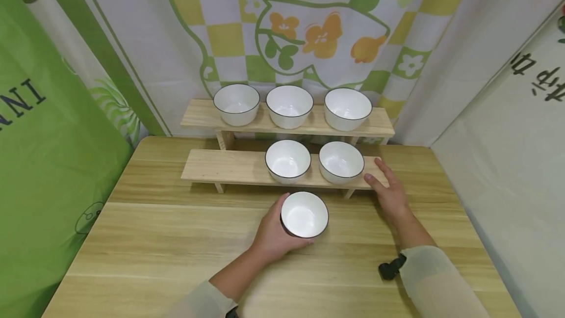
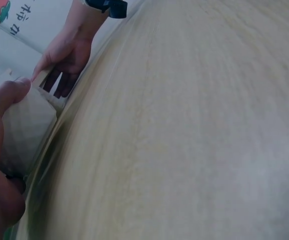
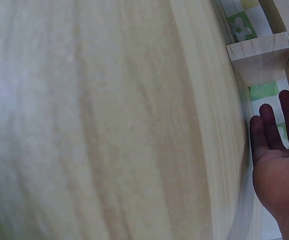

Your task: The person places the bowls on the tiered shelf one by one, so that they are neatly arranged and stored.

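My left hand (image 1: 274, 235) grips a white bowl (image 1: 305, 216) with a dark rim, in front of the lower wooden shelf (image 1: 225, 166). Its thumb and fingers curve round the bowl's left and near sides; the left wrist view has the bowl's outer wall (image 2: 27, 130) between them. At the right end of that shelf, my right hand (image 1: 393, 199) touches the board with thumb and index finger. The right wrist view shows its other fingers (image 3: 270, 127) stretched out straight below the board. Beside this hand stands a white bowl (image 1: 341, 163), with another bowl (image 1: 288, 162) to its left.
Behind, a higher wooden shelf (image 1: 198, 114) carries three matching bowls: left (image 1: 237, 105), middle (image 1: 289, 107) and right (image 1: 347, 109). Both shelves stand on a wooden table (image 1: 176, 239). A printed curtain (image 1: 225, 38) hangs at the back, green cloth (image 1: 44, 161) at the left.
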Tool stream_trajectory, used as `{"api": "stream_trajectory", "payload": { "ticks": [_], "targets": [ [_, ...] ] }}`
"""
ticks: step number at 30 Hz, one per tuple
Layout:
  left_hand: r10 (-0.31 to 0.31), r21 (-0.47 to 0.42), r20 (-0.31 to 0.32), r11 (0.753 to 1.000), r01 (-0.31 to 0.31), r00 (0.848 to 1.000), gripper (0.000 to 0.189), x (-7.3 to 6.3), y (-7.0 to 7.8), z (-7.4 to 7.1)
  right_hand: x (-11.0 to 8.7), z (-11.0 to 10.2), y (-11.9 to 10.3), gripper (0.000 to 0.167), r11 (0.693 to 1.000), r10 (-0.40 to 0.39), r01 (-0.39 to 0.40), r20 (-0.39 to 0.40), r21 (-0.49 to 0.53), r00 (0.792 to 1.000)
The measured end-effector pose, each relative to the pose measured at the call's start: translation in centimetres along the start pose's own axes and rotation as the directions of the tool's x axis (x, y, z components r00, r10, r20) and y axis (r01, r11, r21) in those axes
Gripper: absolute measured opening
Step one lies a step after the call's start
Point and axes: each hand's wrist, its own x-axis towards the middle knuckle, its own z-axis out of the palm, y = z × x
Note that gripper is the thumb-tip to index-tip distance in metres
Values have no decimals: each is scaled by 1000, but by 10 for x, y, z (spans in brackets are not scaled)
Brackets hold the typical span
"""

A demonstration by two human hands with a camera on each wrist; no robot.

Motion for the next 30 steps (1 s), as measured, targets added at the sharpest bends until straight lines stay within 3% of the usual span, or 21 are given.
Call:
{"api": "stream_trajectory", "payload": {
  "ticks": [6, 17, 30],
  "targets": [
    [5, -12, -23, 1000, -5, 1000, 128, -6, -1, -11, -7, 1, -12, 81, 1000, 4, -5, 8, 14, 1000],
    [-4, -29, -37, 1000, 3, 999, 128, -11, 0, -26, 5, 0, 11, 82, 1000, 9, -9, -7, -9, 1000],
    [-36, -38, -83, 999, 33, 996, 125, -13, 0, -49, 6, 0, 12, 82, 1000, 0, 0, -4, -25, 1000]
  ]
}}
